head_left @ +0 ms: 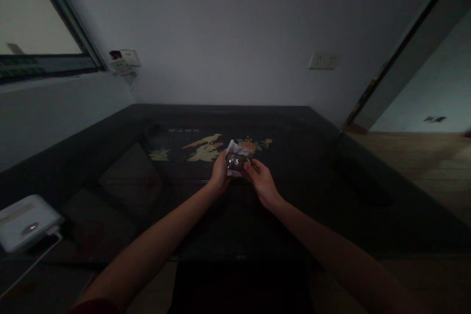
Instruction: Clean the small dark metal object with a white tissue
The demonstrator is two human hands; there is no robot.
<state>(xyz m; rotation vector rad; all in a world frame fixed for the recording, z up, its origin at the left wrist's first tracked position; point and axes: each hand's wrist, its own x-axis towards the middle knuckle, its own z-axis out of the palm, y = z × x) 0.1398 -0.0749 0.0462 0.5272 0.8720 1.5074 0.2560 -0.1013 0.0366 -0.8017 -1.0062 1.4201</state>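
Observation:
Over the middle of the dark table, both hands hold a small packet with shiny, clear-looking wrapping (pixel 237 162) and dark contents. White paper or card (pixel 234 147) shows above and below it; the exact kind of item is too dim to tell. My left hand (pixel 220 172) is closed around the packet's left side, its fingers mostly hidden behind. On the right edge, my right hand (pixel 262 178) grips with the thumb across the front and the fingers bent behind.
The glossy black table (pixel 294 157) bears a bird-and-flower picture (pixel 204 148). At the left lies a white box-shaped device (pixel 27 221) with a white cable (pixel 33 265). A dark flat object (pixel 362 181) lies on the right. Wall sockets (pixel 324 61) sit above the table's back edge.

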